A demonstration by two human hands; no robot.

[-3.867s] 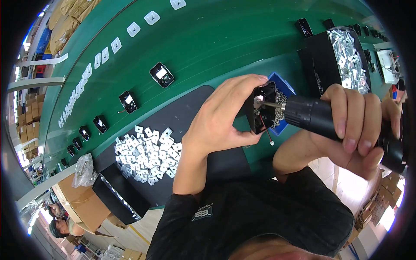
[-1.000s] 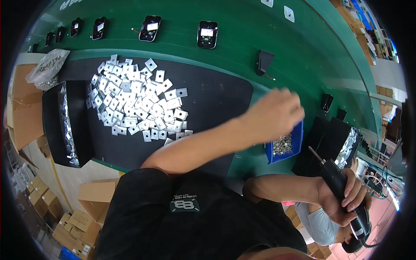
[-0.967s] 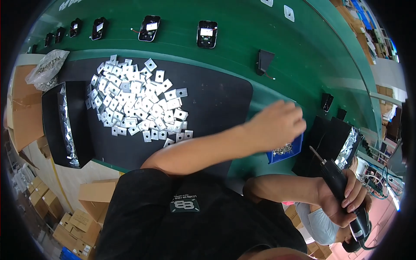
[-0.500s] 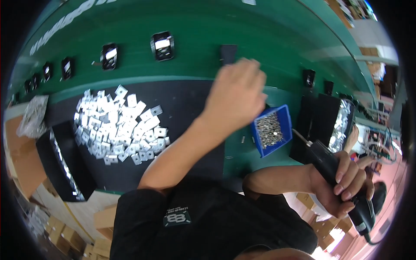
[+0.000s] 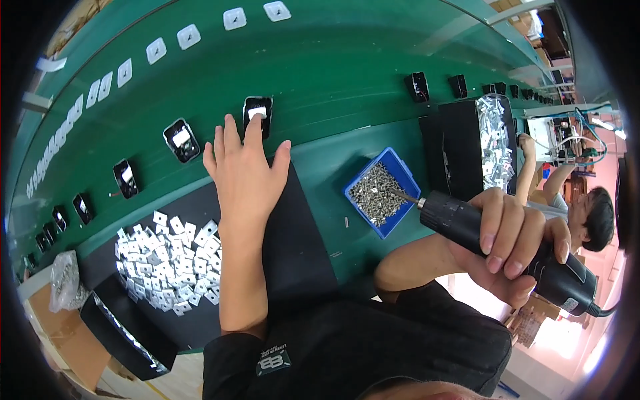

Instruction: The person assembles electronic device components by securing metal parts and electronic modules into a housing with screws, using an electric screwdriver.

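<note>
My left hand (image 5: pixel 248 170) is open with its fingers spread, reaching over the near side of a black plastic case (image 5: pixel 260 107) with a white patch inside. Whether the fingertips touch the case I cannot tell. My right hand (image 5: pixel 510 240) is wrapped around a black corded electric screwdriver (image 5: pixel 453 217), held nearly level. The bit points left, over the right part of a blue bin (image 5: pixel 403 217) full of small silver screws (image 5: pixel 375 200). To the left of my forearm lies a heap of small square silver metal plates (image 5: pixel 170 267) on a black mat (image 5: pixel 293 247).
More black cases, such as one (image 5: pixel 181 140), stand in a row on the green surface, with white trays (image 5: pixel 189 37) along its far side. A black box (image 5: pixel 460 147) of shiny pieces (image 5: pixel 493 140) is at the right. Beyond it a co-worker (image 5: pixel 587 217) sits.
My left hand has swung left to the black case and its fingers have spread. The screwdriver's bit has come over the screw bin. The whole view has turned.
</note>
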